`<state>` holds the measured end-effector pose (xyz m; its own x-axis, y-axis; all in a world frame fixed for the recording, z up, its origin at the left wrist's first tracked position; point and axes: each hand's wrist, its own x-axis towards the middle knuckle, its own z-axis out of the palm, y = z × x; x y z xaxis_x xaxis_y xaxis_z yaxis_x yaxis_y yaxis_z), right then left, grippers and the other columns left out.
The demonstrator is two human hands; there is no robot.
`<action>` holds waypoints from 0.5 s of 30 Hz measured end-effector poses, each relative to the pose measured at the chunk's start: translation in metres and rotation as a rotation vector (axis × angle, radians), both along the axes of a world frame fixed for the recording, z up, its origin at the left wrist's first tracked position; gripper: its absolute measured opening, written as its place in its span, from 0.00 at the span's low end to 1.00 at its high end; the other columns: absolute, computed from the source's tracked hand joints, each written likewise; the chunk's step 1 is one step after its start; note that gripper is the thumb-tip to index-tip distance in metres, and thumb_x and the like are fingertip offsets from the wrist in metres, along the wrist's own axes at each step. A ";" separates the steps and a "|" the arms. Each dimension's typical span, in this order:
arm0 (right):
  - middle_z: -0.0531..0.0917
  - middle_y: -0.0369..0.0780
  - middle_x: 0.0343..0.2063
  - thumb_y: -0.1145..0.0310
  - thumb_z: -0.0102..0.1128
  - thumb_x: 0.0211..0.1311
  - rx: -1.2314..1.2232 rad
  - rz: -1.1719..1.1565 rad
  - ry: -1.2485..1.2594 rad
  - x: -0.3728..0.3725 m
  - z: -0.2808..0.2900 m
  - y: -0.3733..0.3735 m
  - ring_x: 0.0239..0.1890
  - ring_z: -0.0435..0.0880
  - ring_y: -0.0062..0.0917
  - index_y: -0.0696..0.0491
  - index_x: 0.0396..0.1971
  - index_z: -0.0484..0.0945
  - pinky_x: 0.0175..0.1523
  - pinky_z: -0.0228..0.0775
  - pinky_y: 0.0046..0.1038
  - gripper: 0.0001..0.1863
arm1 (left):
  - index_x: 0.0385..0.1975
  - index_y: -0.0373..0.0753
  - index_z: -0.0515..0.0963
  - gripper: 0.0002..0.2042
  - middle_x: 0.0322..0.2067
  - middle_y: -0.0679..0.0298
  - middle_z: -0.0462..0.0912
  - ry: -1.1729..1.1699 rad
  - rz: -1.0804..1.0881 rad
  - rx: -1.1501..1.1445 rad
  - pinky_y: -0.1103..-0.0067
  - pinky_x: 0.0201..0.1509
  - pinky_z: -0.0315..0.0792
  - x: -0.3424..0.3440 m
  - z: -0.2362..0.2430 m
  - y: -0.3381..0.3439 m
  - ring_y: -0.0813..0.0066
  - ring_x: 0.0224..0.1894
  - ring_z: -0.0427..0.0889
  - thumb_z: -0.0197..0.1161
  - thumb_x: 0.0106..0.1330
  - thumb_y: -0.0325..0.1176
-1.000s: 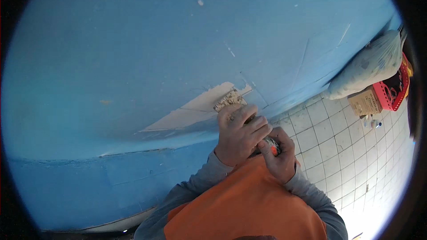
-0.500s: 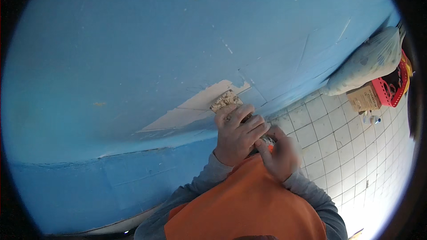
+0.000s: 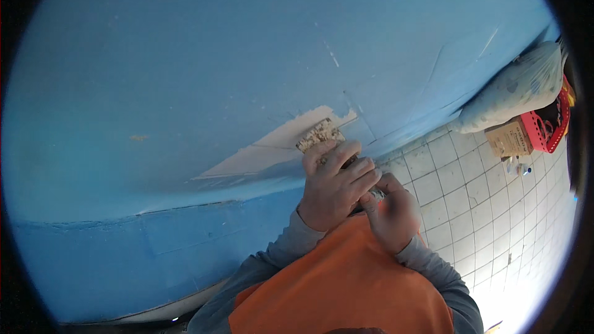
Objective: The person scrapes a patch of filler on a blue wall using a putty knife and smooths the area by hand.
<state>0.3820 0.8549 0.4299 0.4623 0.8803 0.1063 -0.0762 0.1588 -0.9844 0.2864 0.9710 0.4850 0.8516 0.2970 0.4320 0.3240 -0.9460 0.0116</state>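
A scraper with a broad blade (image 3: pixel 320 135), crusted with pale, speckled residue, lies against the blue wall (image 3: pixel 185 74). Its blade is over a whitish bare patch (image 3: pixel 263 151) where the blue coat is gone. My left hand (image 3: pixel 334 188) is laid over the blade, its fingers bent across it. Close below on the right, my right hand (image 3: pixel 395 213) is closed at the scraper's near end, its thumb beside my left fingertips. The handle itself is mostly hidden by both hands.
White square floor tiles (image 3: pixel 461 188) spread to the right. Against the wall at far right sit a stuffed translucent bag (image 3: pixel 513 89), a cardboard box (image 3: pixel 508 138), a red plastic basket (image 3: pixel 537 133) and small bottles (image 3: pixel 520 167). A lower blue ledge (image 3: pixel 124 260) runs at left.
The view has shifted slightly, so the wall patch appears a little farther right. Both hands keep nearly the same place and grip, and the blade still lies at the patch.
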 end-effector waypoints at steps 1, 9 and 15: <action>0.85 0.43 0.34 0.73 0.66 0.61 0.020 -0.008 0.004 0.001 0.001 0.001 0.38 0.85 0.23 0.61 0.41 0.77 0.43 0.76 0.25 0.11 | 0.29 0.54 0.85 0.09 0.30 0.82 0.82 -0.006 -0.001 -0.007 0.60 0.61 0.53 0.000 0.001 0.000 0.74 0.50 0.74 0.63 0.51 0.45; 0.85 0.43 0.34 0.74 0.65 0.61 -0.014 -0.017 -0.056 0.003 0.002 0.000 0.37 0.85 0.23 0.61 0.41 0.78 0.42 0.75 0.23 0.11 | 0.29 0.53 0.85 0.10 0.30 0.80 0.82 -0.048 -0.023 -0.029 0.61 0.61 0.53 -0.001 -0.006 0.000 0.72 0.48 0.75 0.63 0.49 0.44; 0.85 0.44 0.33 0.73 0.66 0.61 -0.095 0.047 0.019 0.003 0.000 -0.003 0.36 0.85 0.23 0.61 0.41 0.78 0.40 0.75 0.22 0.11 | 0.30 0.53 0.84 0.09 0.31 0.80 0.81 -0.014 -0.017 -0.073 0.61 0.60 0.54 0.002 -0.008 0.000 0.71 0.48 0.74 0.63 0.49 0.42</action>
<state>0.3851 0.8521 0.4295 0.4211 0.9069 0.0130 -0.1006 0.0610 -0.9931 0.2880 0.9706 0.4770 0.8507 0.3142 0.4215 0.3076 -0.9477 0.0855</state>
